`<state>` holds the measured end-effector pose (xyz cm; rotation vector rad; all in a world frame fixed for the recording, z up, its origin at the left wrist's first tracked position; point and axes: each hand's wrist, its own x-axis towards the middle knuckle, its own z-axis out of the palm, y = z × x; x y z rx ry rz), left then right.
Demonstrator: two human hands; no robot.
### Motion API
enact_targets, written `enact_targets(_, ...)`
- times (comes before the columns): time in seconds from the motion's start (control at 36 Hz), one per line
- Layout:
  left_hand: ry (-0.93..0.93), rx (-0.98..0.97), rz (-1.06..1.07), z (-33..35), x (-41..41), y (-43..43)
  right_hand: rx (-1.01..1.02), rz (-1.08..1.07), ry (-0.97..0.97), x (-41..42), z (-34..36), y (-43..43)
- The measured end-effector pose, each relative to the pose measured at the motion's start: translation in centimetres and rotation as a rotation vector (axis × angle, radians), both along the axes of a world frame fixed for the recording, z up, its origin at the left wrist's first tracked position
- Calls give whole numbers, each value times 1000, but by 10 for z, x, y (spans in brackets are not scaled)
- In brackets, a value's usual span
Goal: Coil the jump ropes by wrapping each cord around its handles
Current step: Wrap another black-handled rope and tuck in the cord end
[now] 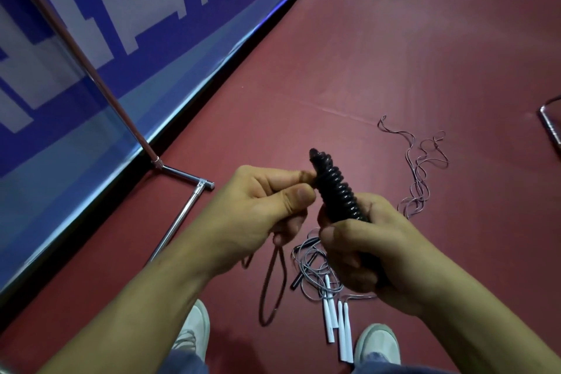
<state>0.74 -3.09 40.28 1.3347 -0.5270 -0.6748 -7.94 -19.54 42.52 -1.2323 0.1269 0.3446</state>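
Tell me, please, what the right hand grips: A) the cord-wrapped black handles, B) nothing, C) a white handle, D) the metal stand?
A: the right hand curls round the lower end of the cord-wrapped black handles, while the left hand pinches the cord near their top.

A dark red floor (394, 55) is shown, crossed by a faint seam. A blue banner (91, 48) with large white lettering is set along its upper-left edge. A chrome pole (79, 53) is seen slanting across the banner, joined to a chrome foot tube (179, 222) lying on the floor. A pale left sneaker (194, 331) and right sneaker (378, 343) are seen at the bottom edge.
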Motion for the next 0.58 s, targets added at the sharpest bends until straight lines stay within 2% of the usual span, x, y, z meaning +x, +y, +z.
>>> enact_targets(0.11, 257, -167, -257, -1, 5, 4, 165, 124, 35, -3, -5, -2)
enact_targets(0.17, 315, -214, -354, -2, 5, 5, 287, 203, 75, -4, -8, -3)
enact_targets(0.25, 291, -176, -339, 1, 3, 4, 463, 314, 151, -3, -13, -7)
enact_targets(0.33, 299, -108, -222, 1, 0, 1, 491, 325, 159, -2, -17, -8)
enact_targets(0.42, 331, -93, -102, -3, -2, -2, 289, 156, 178, 0, -18, -4)
enact_targets(0.5, 323, -54, 35, -4, -1, -4, -116, -85, 147, 5, -14, -3)
enact_targets(0.58, 237, 26, 169, -5, 0, -7, -495, -179, 64, 7, -13, -1)
